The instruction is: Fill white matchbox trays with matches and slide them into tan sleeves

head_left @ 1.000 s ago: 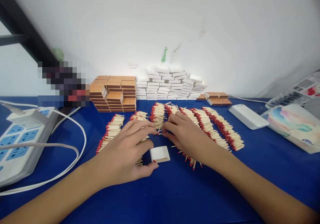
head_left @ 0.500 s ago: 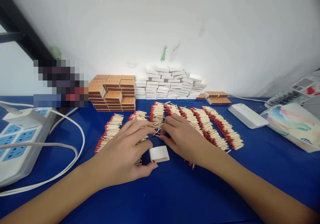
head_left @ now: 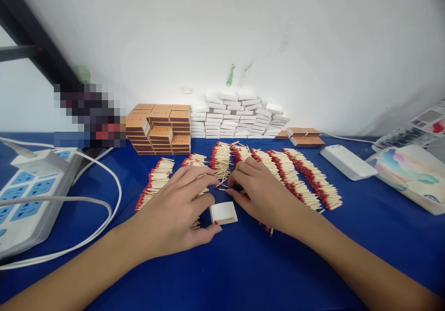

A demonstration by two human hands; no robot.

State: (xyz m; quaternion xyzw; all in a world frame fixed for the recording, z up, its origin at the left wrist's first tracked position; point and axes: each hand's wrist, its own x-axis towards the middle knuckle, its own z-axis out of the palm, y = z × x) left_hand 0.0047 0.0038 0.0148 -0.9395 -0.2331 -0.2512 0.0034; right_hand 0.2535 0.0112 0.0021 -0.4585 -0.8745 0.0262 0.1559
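A small white matchbox tray [head_left: 223, 212] lies on the blue table, with a few red-tipped matchsticks [head_left: 225, 220] along its near side. My left hand [head_left: 184, 204] curves round the tray's left end. Its thumb and index finger stand apart at the two near and far corners, and the other fingers stretch over a matchstick pile. Beyond the tray, my right hand [head_left: 255, 188] has its fingers bent inward, thumb and fingertips closing on loose matchsticks [head_left: 222, 186]. How many they pinch is hidden. Rows of matchsticks [head_left: 313, 179] fan out on both sides.
Orange matchboxes [head_left: 162, 130] are stacked at the back left, beside a heap of white trays [head_left: 231, 118] against the wall. More orange boxes [head_left: 306, 139] lie rightward. A white device [head_left: 347, 162] and tissue pack [head_left: 410, 174] sit right; a power strip [head_left: 34, 193] with cables is left.
The whole view has shifted slightly, so everything sits a little further right. Both hands keep nearly the same pose beside the tray and the matchsticks.
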